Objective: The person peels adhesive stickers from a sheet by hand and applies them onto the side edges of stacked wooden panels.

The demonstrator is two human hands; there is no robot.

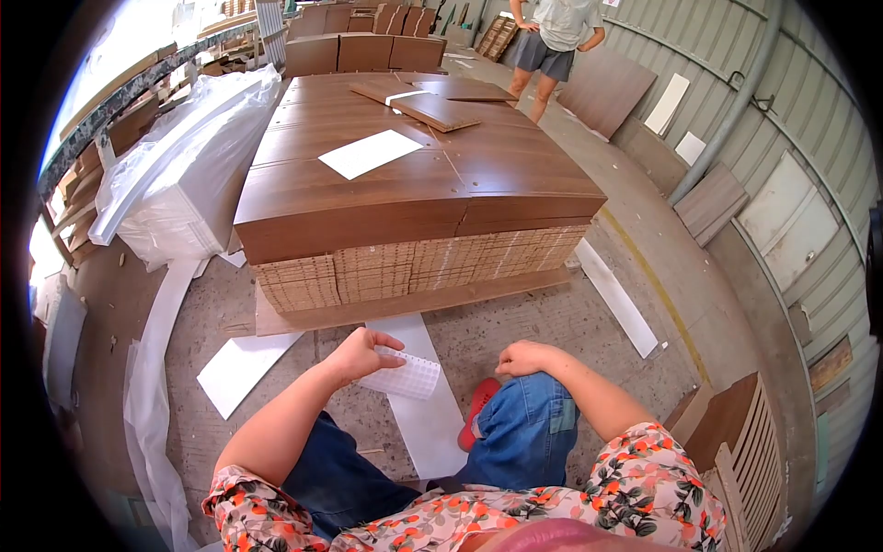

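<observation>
My left hand (361,355) pinches the top edge of a white label sheet (409,375), a curved piece marked with a fine grid. Over my bent knee, my right hand (526,358) is closed with its fingers curled down; anything inside it is hidden. In front of both hands stands a large stack of brown wood-grain panels (368,207), several layers deep. On top of it lie a white sheet (371,154) and narrow brown boards (418,106) bound with a white strap.
A long white strip (428,437) lies on the floor between my legs, with a white board (244,373) to its left. Plastic-wrapped goods (184,175) stand left of the stack. Another person (555,41) stands behind it at right. Slatted wooden pieces (750,442) are at lower right.
</observation>
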